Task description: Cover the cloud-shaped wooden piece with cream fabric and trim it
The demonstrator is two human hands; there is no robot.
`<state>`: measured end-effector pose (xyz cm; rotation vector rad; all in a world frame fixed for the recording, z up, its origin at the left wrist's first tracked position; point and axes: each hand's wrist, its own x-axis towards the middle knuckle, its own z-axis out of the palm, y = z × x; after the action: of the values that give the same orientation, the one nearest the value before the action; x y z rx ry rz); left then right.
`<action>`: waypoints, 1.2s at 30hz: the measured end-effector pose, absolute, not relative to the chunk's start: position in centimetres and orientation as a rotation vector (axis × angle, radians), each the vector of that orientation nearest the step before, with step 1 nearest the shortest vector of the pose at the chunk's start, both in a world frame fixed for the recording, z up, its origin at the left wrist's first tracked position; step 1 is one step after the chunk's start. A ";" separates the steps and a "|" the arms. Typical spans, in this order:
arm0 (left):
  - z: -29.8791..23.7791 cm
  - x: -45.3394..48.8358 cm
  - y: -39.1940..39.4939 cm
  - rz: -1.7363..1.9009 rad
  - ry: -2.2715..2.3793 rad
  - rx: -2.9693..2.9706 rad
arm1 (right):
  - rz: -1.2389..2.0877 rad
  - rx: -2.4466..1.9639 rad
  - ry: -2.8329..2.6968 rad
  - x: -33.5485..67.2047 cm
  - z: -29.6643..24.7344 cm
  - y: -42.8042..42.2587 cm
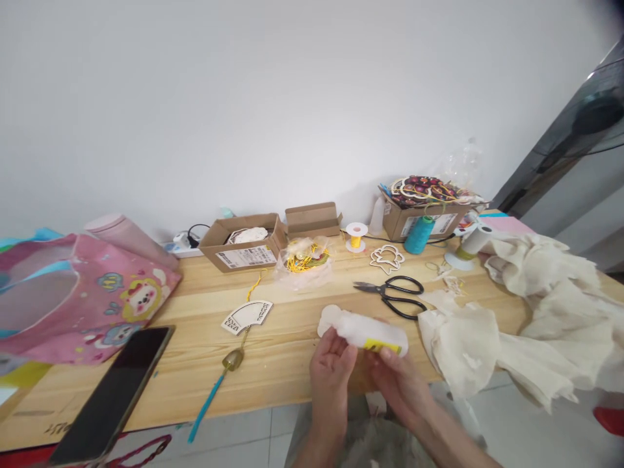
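Observation:
A white plastic bottle with a yellow label [375,330], which looks like a glue bottle, lies tilted sideways above the table's front edge. My right hand [397,380] wraps round its body from below. At the bottle's narrower left end, my left hand [331,364] has its fingers curled against it; the tip is blurred. Behind that end lies a pale flat piece with a scalloped edge [328,318], partly covered. Black-handled scissors [390,292] lie behind the bottle. A fan-shaped wooden pendant [247,316] with a small bell [233,359] and blue strip lies to the left.
Cream cloth [468,351] spreads over the right side. Cardboard boxes [244,250], a bag of yellow cords [305,260], a yellow thread spool [357,237] and a teal thread cone [419,235] stand along the wall. A phone [112,390] and pink bag [112,292] occupy the left.

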<state>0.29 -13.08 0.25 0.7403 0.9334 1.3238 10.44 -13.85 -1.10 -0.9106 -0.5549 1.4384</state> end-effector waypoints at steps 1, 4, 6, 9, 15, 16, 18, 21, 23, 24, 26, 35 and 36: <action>0.1 -0.1 -13.0 1.321 0.963 0.786 | 1.379 -0.927 -0.558 11.0 -0.7 -13.3; -0.5 -2.1 -13.0 1.298 1.116 0.986 | 1.317 -0.838 -0.506 13.0 0.8 -11.6; -0.8 -3.6 -13.1 1.261 1.279 1.187 | 1.298 -0.740 -0.383 13.8 1.8 -10.6; -1.4 -5.1 -12.6 1.115 1.458 1.577 | 1.365 -0.576 -0.260 13.4 2.7 -8.9; -2.3 -5.3 -9.8 0.818 1.524 2.062 | 1.615 -0.575 -0.516 9.9 2.9 -4.3; -2.2 -5.2 -9.4 0.783 1.516 2.109 | 1.647 -0.580 -0.553 9.7 2.8 -3.7; -2.1 -5.0 -9.0 0.740 1.522 2.176 | 1.687 -0.584 -0.605 9.7 2.5 -2.8; -1.9 -4.5 -8.9 0.744 1.592 2.225 | 1.677 -0.591 -0.637 10.6 1.7 -1.8; -1.9 -4.3 -9.1 0.767 1.637 2.235 | 1.638 -0.597 -0.630 11.4 1.2 -1.3; -1.9 -4.1 -9.2 0.779 1.652 2.236 | 1.615 -0.602 -0.624 11.7 1.0 -1.1; -2.0 -4.0 -9.4 0.810 1.671 2.222 | 1.574 -0.618 -0.622 12.2 0.7 -0.7; -2.0 -4.4 -11.1 0.902 1.700 2.146 | 1.483 -0.721 -0.840 13.7 0.8 -0.5; -2.1 -4.4 -11.5 0.917 1.680 2.173 | 1.465 -0.743 -0.871 13.7 0.7 -0.4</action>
<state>-4.40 -11.47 -2.15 2.1730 1.6804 0.9171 13.72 -0.44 0.75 -0.7429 -0.8714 1.4655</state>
